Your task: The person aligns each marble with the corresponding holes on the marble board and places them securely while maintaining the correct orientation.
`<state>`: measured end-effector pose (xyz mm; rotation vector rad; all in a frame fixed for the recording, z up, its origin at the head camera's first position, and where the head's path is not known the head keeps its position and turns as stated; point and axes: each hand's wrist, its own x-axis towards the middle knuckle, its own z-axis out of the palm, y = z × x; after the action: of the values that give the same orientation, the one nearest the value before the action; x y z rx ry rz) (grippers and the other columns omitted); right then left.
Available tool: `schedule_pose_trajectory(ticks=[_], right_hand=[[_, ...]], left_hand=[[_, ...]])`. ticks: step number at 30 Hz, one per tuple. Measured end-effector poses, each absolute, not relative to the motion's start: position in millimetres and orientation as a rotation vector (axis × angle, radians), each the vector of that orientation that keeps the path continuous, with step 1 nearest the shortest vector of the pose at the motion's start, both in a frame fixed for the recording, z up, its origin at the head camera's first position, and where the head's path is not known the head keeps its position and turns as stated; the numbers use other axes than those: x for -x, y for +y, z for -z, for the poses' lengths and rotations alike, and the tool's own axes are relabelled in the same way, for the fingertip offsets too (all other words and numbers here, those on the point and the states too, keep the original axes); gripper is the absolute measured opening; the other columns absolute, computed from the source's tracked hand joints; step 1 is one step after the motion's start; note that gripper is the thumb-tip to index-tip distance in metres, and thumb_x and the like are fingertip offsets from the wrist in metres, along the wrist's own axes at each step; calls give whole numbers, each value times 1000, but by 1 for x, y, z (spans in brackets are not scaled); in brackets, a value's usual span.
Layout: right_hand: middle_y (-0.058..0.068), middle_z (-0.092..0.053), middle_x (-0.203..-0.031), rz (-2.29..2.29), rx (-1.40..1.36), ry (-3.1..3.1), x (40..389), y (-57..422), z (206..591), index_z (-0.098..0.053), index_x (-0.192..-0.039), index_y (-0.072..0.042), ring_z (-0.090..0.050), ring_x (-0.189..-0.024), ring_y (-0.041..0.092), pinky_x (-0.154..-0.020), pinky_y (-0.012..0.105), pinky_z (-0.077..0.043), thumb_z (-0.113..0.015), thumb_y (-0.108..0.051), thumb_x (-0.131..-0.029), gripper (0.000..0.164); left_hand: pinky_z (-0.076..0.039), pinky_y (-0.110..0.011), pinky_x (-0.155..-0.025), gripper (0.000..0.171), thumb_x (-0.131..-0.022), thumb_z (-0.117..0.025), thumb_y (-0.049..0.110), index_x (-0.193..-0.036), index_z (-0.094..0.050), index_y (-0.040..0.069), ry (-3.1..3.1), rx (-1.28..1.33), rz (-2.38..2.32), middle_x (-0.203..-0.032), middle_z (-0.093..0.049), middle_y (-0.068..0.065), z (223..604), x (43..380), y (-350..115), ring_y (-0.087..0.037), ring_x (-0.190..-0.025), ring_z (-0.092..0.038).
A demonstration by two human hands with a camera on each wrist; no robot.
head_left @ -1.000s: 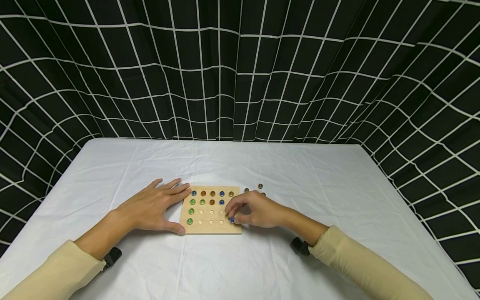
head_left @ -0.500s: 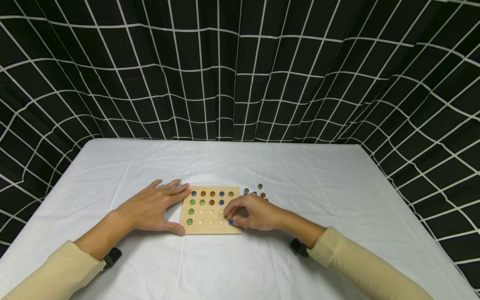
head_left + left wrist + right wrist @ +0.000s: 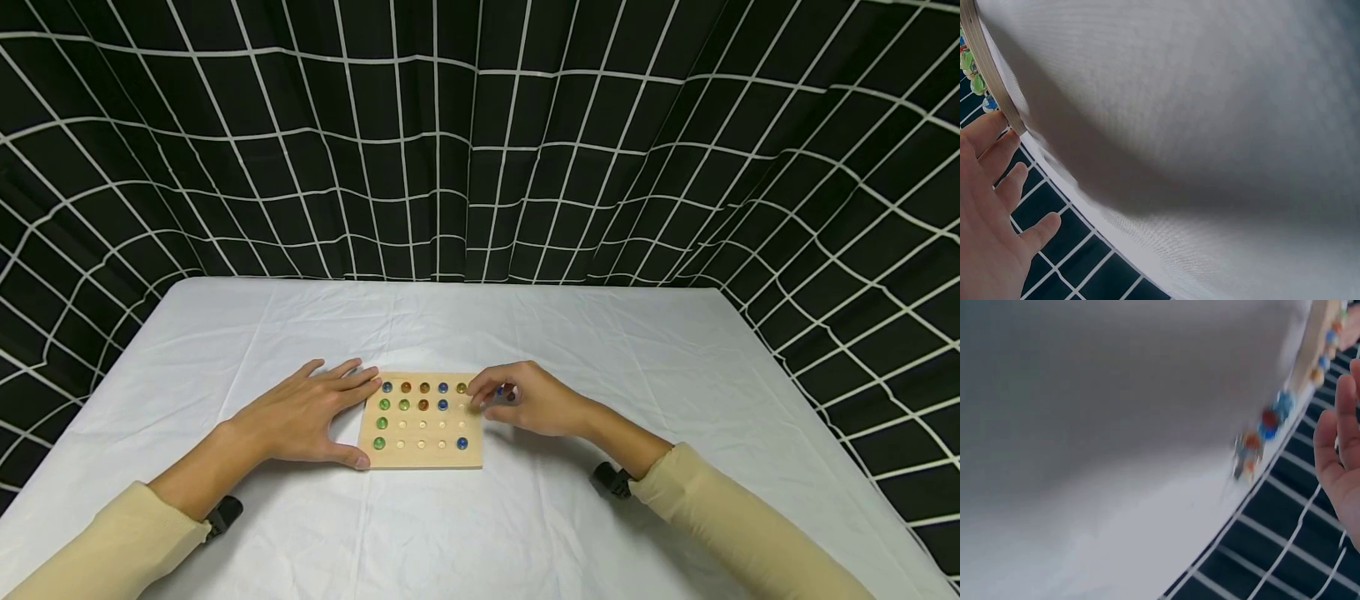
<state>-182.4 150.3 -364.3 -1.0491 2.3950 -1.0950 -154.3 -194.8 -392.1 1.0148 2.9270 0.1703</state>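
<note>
A light wooden board (image 3: pixel 420 462) with rows of small holes lies on the table. Glass marbles fill its back row, and a green marble (image 3: pixel 380 443) sits in the front left hole. One blue marble (image 3: pixel 462 443) rests in the front right hole. My left hand (image 3: pixel 307 417) lies spread along the board's left side, thumb at the near corner and fingertips at the far one. In the left wrist view those fingers (image 3: pixel 991 137) touch the board's edge. My right hand (image 3: pixel 532 404) hovers by the right edge, fingers loosely bent, holding nothing visible.
Several loose marbles (image 3: pixel 1269 422) lie on the white cloth beside the board's right end, partly hidden by the right hand in the head view. A white cloth (image 3: pixel 420 533) covers the table. Black curtains (image 3: pixel 480 167) with white grid lines hang behind it and at both sides.
My right hand has let go of the blue marble, now in the front right hole, and moved back and right toward the loose marbles. The left hand has stayed put.
</note>
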Motion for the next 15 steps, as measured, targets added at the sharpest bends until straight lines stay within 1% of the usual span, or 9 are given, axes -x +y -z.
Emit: schedule_pose_trajectory(ticks=[3, 5, 11, 15], right_hand=[[9, -74, -101, 1125, 1035, 2437, 193, 159, 359, -69, -114, -2, -69, -94, 26, -84, 51, -52, -72, 5, -86, 29], [11, -74, -102, 1135, 1031, 2469, 199, 166, 356, -68, -116, 0, -69, -95, 27, -85, 52, -52, -71, 5, -86, 30], [10, -74, -102, 1147, 1008, 2563, 218, 184, 357, -68, -117, 0, -68, -98, 25, -85, 48, -52, -70, 4, -87, 31], [13, -74, -102, 1153, 992, 2590, 226, 191, 360, -67, -117, 2, -68, -97, 29, -83, 46, -52, -69, 6, -87, 30]], left_hand=[[-24, -65, -113, 112, -70, -50, 91, -152, -44, 15, 2928, -1012, -167, -157, -40, -4, 392, 154, -195, -31, -146, -32], [-24, -65, -113, 112, -70, -50, 91, -152, -44, 15, 2927, -1012, -166, -157, -40, -4, 391, 154, -195, -31, -146, -32], [-24, -65, -113, 112, -70, -51, 91, -152, -44, 15, 2926, -1013, -168, -157, -40, -3, 391, 155, -195, -31, -146, -33], [-24, -65, -113, 112, -70, -51, 91, -152, -44, 15, 2925, -1013, -170, -157, -40, -3, 391, 154, -194, -31, -146, -33]])
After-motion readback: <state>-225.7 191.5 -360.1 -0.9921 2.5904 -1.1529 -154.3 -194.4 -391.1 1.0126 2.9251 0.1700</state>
